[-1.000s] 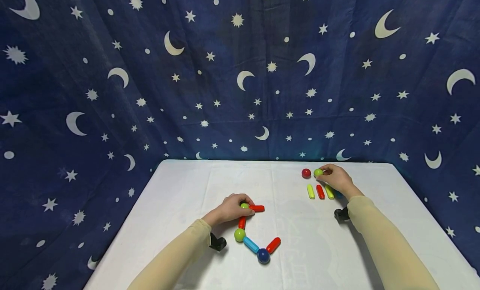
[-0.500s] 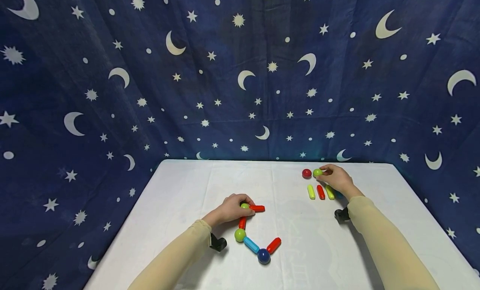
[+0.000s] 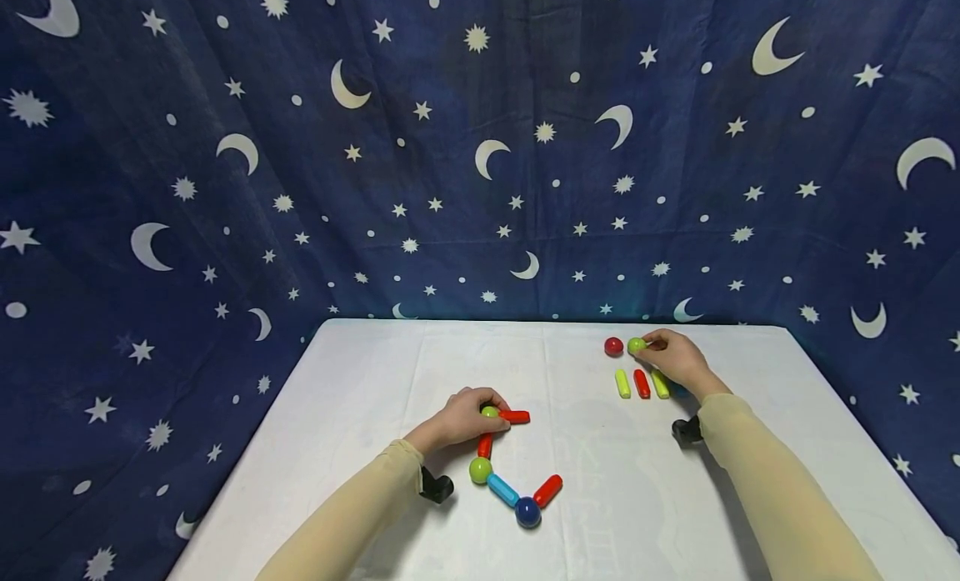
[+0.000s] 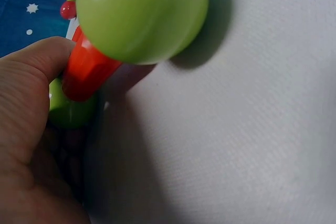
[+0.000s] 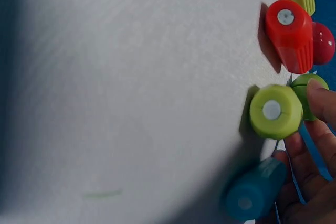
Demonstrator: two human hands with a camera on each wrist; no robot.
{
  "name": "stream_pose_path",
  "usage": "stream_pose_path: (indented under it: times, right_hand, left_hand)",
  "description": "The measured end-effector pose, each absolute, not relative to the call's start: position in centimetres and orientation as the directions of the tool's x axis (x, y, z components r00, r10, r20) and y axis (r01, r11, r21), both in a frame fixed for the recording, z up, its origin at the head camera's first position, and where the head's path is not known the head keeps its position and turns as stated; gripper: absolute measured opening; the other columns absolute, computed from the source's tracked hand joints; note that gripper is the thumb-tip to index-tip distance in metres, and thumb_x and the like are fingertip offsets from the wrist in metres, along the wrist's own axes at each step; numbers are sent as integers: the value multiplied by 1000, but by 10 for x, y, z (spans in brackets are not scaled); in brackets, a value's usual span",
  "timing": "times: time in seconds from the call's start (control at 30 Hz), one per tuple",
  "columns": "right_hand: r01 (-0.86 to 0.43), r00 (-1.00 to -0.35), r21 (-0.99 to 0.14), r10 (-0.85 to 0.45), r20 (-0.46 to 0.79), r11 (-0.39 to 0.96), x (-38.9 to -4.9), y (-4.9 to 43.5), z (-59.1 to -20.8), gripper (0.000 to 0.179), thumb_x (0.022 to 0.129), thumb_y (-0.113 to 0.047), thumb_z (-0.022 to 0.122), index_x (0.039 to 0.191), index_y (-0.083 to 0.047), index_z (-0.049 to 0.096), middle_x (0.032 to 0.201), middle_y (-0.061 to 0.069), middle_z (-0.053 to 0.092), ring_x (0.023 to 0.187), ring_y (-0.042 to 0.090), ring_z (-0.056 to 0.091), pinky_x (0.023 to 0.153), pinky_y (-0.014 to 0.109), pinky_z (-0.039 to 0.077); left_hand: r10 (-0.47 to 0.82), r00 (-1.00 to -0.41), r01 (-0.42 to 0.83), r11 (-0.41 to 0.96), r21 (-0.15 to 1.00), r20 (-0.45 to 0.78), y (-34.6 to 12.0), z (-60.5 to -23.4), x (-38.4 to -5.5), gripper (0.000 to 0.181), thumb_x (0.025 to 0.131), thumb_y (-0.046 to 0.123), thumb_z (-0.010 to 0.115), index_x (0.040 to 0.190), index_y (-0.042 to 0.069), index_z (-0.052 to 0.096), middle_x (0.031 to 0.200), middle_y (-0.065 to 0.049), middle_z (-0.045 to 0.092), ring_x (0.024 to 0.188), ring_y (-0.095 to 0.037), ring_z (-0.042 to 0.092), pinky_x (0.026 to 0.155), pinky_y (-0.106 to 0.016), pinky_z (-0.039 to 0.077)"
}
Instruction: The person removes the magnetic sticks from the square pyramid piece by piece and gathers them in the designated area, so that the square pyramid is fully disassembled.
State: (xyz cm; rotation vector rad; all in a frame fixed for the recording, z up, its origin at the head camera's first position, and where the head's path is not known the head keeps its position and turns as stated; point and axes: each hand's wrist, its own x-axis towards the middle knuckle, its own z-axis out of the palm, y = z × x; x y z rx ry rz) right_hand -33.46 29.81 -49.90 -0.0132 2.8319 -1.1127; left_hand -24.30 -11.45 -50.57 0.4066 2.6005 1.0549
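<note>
Left hand: thumb and fingers curl round the near green ball (image 3: 489, 412), on the desk left of centre; the left hand (image 3: 457, 417) partly hides it.
Right hand: the right hand (image 3: 675, 358) pinches the far green ball (image 3: 636, 345) at the back right, thumb on its side.
Chain: from the near green ball, one red rod (image 3: 517, 417) points right and another red rod (image 3: 485, 446) runs down to the low green ball (image 3: 480, 470); a blue rod (image 3: 503, 490) joins that to the navy ball (image 3: 527, 513), whose own red rod (image 3: 549, 490) angles up and right.
Loose pieces: a red ball (image 3: 613, 347) sits just left of the far green ball; nearer the person, a yellow rod (image 3: 622, 384), red rod (image 3: 641, 384), yellow rod (image 3: 659, 384) and blue rod (image 5: 255, 190) form a row, the last largely behind the right hand in the head view.
Sleeves: cream (image 3: 783, 489), on both arms.
Desk: white-covered (image 3: 375, 360).
Backdrop: dark blue cloth (image 3: 450, 89) with pale moons and stars.
</note>
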Motion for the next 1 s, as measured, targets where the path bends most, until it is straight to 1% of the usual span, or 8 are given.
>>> stream_pose_path:
  times: [0.1, 0.3, 0.63, 0.87, 1.0]
  right_hand:
    - [21, -995, -687, -52, -86, 726, -334, 299, -499, 49, 99, -27, 68, 133, 5, 55, 123, 26, 59, 106, 38, 55, 100, 56, 45]
    - [44, -993, -693, -44, -109, 719, -334, 299, -501, 52, 99, -28, 68, 138, 3, 54, 124, 25, 58, 106, 38, 54, 100, 57, 45]
    - [49, -993, -689, -37, -110, 723, -333, 299, -501, 56, 98, -30, 68, 141, 2, 52, 124, 25, 58, 106, 38, 54, 99, 58, 44]
    - [54, -993, -694, -36, -115, 718, -331, 298, -500, 57, 98, -28, 69, 143, 2, 51, 126, 26, 58, 108, 39, 54, 101, 58, 43]
    - [43, -993, -704, -49, -110, 709, -330, 298, -499, 59, 98, -29, 69, 144, 3, 49, 128, 26, 57, 110, 40, 54, 102, 59, 42]
  left_hand:
    - [369, -914, 147, 692, 707, -170, -115, -506, -243, 16, 87, 37, 79, 99, 30, 71, 95, 8, 61, 98, -19, 48, 81, -39, 40]
    - [370, -913, 146, 691, 708, -173, -114, -506, -244, 17, 87, 37, 79, 100, 29, 71, 95, 6, 60, 97, -19, 48, 80, -38, 41]
    - [380, -911, 165, 691, 704, -160, -114, -507, -244, 16, 88, 37, 79, 100, 30, 71, 98, 9, 61, 99, -19, 49, 82, -39, 41]
    - [374, -912, 150, 690, 709, -170, -114, -506, -244, 13, 88, 36, 78, 99, 32, 71, 98, 10, 61, 100, -19, 48, 82, -40, 40]
    - [380, -911, 159, 686, 710, -164, -114, -506, -244, 14, 88, 36, 78, 99, 31, 72, 98, 9, 61, 100, -19, 48, 82, -40, 40]
